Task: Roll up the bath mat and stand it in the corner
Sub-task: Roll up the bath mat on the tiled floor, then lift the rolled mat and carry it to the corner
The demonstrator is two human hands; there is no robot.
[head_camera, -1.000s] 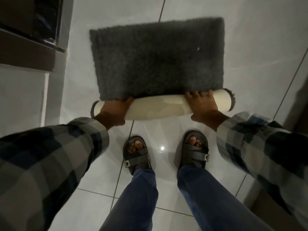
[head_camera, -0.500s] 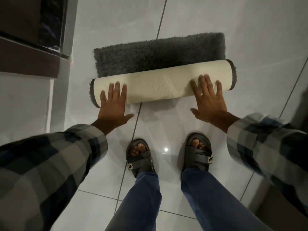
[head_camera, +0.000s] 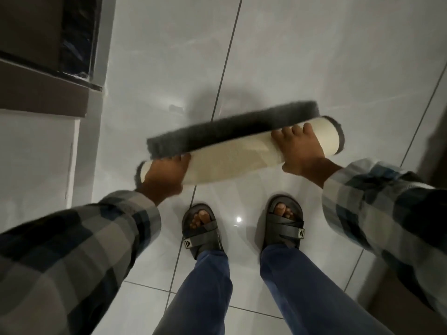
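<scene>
floor (head_camera: 302,56): glossy pale tiles, dark door frame (head_camera: 43,93) at left | left hand (head_camera: 164,176) and right hand (head_camera: 302,148): each grip curled around rolled mat (head_camera: 225,160), dark flap loose

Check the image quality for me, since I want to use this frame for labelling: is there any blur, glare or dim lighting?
Head view: dim overall, corners falling dark; a small bright glare spot on the glossy floor between the sandals; the left hand and the bath mat near it are motion-blurred, the right hand sharper; a soft shadow lies beyond the mat; wide-angle lens fans the tile lines.
</scene>
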